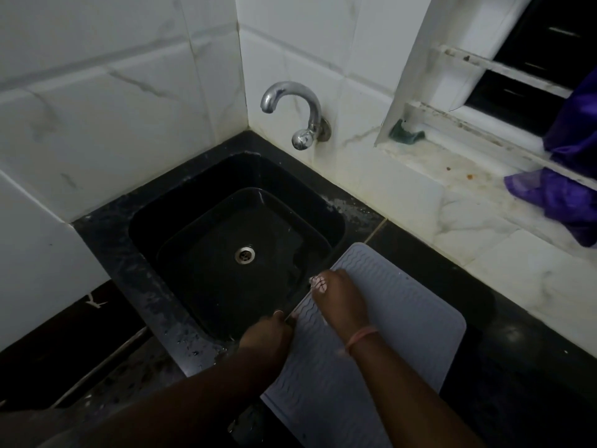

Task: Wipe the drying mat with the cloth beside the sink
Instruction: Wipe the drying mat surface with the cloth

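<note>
Bare forearms, no sleeves, thin pinkish band [361, 338] on right wrist, possibly thread, short fingernails

Head view, looking steeply down, close above sink [226, 227]

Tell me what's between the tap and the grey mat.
Only the black sink lies between the tap and the mat, in the head view.

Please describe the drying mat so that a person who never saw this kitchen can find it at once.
Find the black sink in the tiled corner under the chrome tap. The drying mat lies on the dark counter at its right edge. It is the only pale grey sheet, with wavy ridges.
</note>
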Available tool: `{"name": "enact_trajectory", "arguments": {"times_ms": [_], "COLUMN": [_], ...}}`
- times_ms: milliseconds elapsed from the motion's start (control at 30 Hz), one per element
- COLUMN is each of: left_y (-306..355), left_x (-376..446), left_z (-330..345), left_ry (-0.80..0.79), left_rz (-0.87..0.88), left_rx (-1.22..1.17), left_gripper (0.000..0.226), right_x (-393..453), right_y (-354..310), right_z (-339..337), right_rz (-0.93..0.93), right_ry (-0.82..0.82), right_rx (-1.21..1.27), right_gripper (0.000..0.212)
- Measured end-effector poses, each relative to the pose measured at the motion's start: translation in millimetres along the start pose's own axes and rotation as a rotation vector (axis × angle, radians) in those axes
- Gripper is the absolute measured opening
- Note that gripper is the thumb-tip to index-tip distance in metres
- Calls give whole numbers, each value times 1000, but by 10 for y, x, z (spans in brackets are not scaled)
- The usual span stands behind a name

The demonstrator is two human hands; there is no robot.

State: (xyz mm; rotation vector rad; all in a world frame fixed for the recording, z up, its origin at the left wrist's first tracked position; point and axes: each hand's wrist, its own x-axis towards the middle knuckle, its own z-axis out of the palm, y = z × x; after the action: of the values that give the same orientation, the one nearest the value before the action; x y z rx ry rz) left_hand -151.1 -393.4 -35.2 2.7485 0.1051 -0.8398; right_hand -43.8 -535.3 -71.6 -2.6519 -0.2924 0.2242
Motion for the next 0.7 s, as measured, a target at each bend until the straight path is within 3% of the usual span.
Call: {"name": "enact_trajectory", "arguments": {"times_ms": [167,400,567,700], "left_y": [-126,-332,-329,-444], "left_x": [-212,-363,-357,-374], "left_z": [56,152,122,160], "left_ry": [-20,38,-6,19], "left_rz": [21,80,87,71], "left_rx": [111,221,201,94], "left_gripper": [40,36,33,39], "right_x": [160,-678,-1099,-916], "right_y": [84,-351,-563,-386], "right_z": [-190,209,407,288], "right_rz": [107,68,0,-42], "right_ry": [66,61,-64,-59], "right_rx": [45,56,90,52], "right_gripper": [23,27,17,20]}}
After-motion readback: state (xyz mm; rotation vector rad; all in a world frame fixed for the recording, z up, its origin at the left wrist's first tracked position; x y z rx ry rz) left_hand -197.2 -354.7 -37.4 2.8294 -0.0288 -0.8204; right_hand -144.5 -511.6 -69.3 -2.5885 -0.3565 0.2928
